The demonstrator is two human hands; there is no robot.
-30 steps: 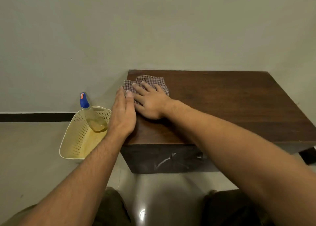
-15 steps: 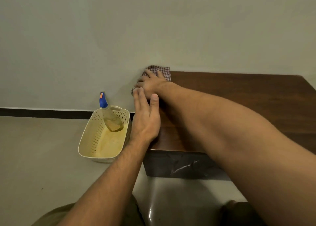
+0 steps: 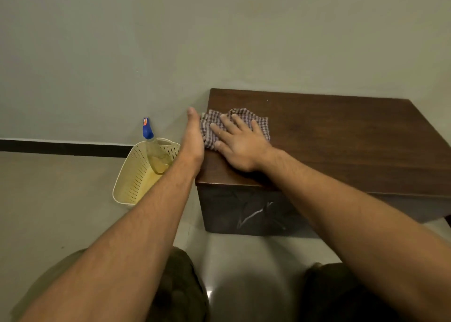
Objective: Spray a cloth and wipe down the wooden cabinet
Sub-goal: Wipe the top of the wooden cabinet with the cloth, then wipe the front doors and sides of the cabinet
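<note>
A dark wooden cabinet [image 3: 341, 141] stands against the wall. On its top, near the left edge, lies a crumpled checked cloth [image 3: 258, 123]. My right hand [image 3: 240, 146] lies flat on the cloth with fingers spread, pressing it onto the wood. My left hand [image 3: 194, 138] is held edge-on against the cabinet's left side, fingers straight and together, holding nothing. A spray bottle [image 3: 152, 148] with a blue nozzle and yellowish liquid leans inside a cream perforated basket [image 3: 131, 182] on the floor left of the cabinet.
A plain wall rises behind the cabinet, with a dark skirting strip [image 3: 61, 147] along the floor at left. The pale glossy floor [image 3: 48, 212] spreads in front. My knees [image 3: 178, 285] show at the bottom edge.
My right hand has drawn the cloth back from the far left corner toward the middle of the left edge. The left hand has turned edge-on beside the cabinet. The camera has shifted.
</note>
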